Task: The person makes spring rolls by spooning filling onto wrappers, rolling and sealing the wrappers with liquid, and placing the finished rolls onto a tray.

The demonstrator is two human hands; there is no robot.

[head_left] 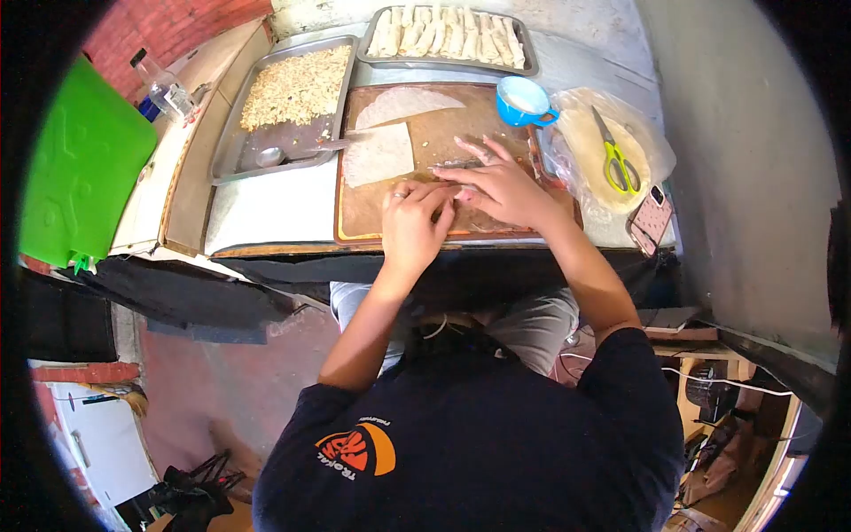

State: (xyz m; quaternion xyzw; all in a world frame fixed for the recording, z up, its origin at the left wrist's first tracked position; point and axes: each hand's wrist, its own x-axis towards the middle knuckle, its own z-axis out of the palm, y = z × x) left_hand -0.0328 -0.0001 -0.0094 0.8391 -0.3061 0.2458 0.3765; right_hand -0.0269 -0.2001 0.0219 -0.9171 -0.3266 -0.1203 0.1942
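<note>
My left hand (415,215) is over the front of the brown work mat (483,111), its fingers curled and pressed together; whatever may be under them is hidden. Touching its fingertips is the thumb side of my right hand (503,189), whose other fingers are spread above the mat. Some whitish residue shows on the right fingers. Left of the hands lies a straight-cut piece of thin pale wrapper (381,153). A half-round wrapper piece (408,105) is behind it.
A metal tray (306,142) holds chopped filling (297,89) and a spoon (270,157). Another tray (532,62) carries several rolls (448,35). At right are a blue cup (521,105), green-handled scissors (622,168) on bagged round wrappers (581,133), and a phone (651,220).
</note>
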